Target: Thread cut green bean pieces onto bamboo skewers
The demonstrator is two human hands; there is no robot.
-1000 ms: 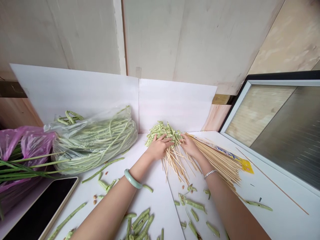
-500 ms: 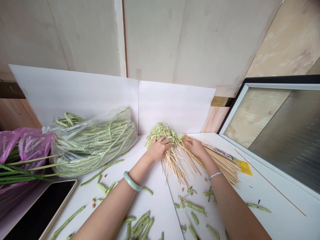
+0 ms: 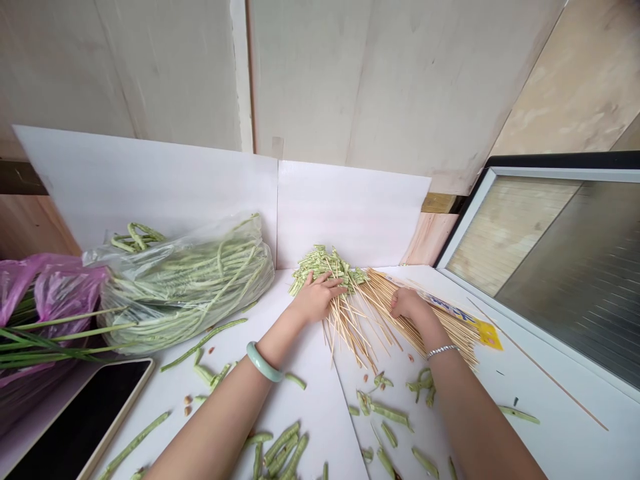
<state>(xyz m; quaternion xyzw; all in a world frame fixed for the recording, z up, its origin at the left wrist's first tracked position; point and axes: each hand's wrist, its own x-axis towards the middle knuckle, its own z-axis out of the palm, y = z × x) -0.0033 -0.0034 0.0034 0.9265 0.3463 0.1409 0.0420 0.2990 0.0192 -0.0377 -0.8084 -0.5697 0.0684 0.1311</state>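
Observation:
My left hand (image 3: 316, 298) lies with spread fingers on a heap of skewered green bean pieces (image 3: 325, 261). From under it the bare ends of those skewers (image 3: 349, 327) fan out toward me. My right hand (image 3: 407, 304) rests over a bundle of loose bamboo skewers (image 3: 443, 325), its fingers curled inward. Whether a skewer is pinched in those fingers is hidden. A yellow and blue skewer wrapper (image 3: 487, 333) lies beneath the bundle's right side.
At the left stand a clear bag of long beans (image 3: 190, 293) and a purple bag (image 3: 70, 293). A phone (image 3: 83, 420) lies in front of them. Cut bean pieces (image 3: 283, 450) are scattered near me. A framed glass panel (image 3: 560, 260) leans at the right.
My right hand has moved right and slightly toward me along the skewer bundle, away from the bean heap. The left hand stays where it was.

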